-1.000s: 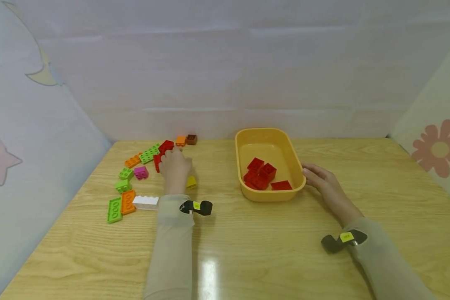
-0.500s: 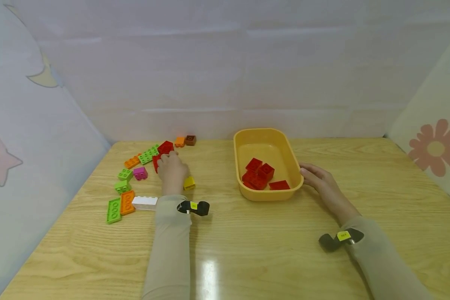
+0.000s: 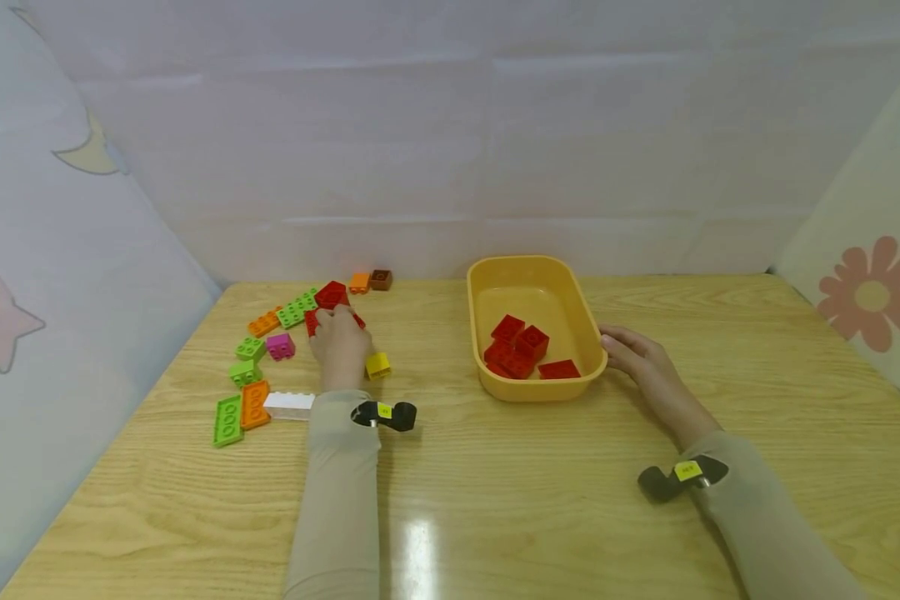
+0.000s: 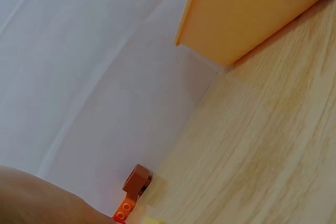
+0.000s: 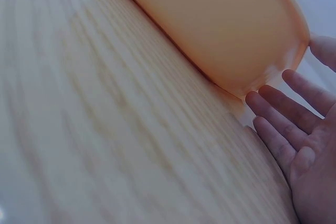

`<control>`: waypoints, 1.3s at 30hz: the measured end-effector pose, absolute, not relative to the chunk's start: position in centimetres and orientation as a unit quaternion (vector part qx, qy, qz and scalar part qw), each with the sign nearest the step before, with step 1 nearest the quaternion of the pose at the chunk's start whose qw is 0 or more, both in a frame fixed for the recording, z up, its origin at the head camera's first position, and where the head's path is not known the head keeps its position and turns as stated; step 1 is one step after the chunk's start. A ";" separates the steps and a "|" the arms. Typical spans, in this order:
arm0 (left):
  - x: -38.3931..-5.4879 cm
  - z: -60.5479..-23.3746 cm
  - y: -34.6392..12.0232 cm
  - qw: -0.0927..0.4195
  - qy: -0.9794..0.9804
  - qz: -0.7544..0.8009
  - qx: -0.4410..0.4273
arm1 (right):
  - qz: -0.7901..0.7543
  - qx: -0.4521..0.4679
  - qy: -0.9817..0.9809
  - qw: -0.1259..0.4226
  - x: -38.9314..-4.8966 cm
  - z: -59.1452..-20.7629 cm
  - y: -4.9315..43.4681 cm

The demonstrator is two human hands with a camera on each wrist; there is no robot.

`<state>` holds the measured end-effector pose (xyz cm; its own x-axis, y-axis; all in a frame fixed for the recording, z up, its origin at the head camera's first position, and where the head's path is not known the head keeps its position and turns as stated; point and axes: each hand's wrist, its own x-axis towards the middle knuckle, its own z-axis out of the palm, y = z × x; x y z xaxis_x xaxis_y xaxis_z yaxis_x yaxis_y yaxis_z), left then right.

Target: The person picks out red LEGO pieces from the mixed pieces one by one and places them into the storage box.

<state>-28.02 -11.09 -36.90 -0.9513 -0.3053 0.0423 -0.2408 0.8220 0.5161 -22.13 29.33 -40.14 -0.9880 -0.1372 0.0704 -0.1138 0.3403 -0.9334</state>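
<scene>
My left hand (image 3: 342,346) is bent over a cluster of red bricks (image 3: 332,294) at the back left of the table. Its fingers are curled at a red brick (image 3: 358,320) that shows on either side of them; the fingertips are largely hidden. In the left wrist view only an edge of the hand (image 4: 47,200) appears. On the other side, my right hand (image 3: 648,375) rests its fingertips against the yellow tub (image 3: 596,312). Seen from the right wrist, the fingers (image 5: 286,121) are extended beside the tub's wall (image 5: 220,30). Several red bricks (image 3: 531,342) lie inside the tub.
Around the left hand lie a yellow brick (image 3: 378,365), a magenta brick (image 3: 281,346), a white brick (image 3: 289,406), several green and orange ones, and a brown brick (image 3: 381,279) near the back wall (image 3: 420,150). A pale wooden table (image 3: 495,500) bears everything.
My left hand has shifted slightly left and nearer, and red now shows to the right of its fingers. More of the yellow brick is uncovered. The right hand stays at the tub.
</scene>
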 end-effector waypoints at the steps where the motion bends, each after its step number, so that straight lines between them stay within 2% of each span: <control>1: -28.0 -36.9 -11.1 0.060 -0.952 -0.262 0.143 | -0.570 -0.076 0.818 0.011 -22.1 -40.1 29.3; 20: -28.1 -37.0 -11.4 0.052 -0.951 -0.263 0.153 | -0.581 -0.085 0.809 0.004 -22.1 -40.1 29.3; 39: -28.2 -36.6 -10.9 0.022 -0.943 -0.295 0.150 | -0.576 -0.077 0.814 0.008 -22.1 -40.2 29.5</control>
